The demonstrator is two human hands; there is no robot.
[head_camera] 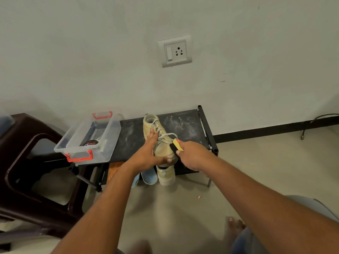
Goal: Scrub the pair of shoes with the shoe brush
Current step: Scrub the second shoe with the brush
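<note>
A beige high-top shoe with pale laces lies on top of the black shoe rack, toe toward me. My left hand grips it, fingers along its left side and thumb across the toe. My right hand holds a yellow shoe brush with black bristles against the shoe's right side. The second beige shoe sits on the lower shelf, toe sticking out past the rack's front.
A clear plastic box with red handles stands on the rack's left end, a round black polish tin inside. Blue slippers lie beside the second shoe. A dark brown plastic chair stands at left. My bare foot rests on the floor.
</note>
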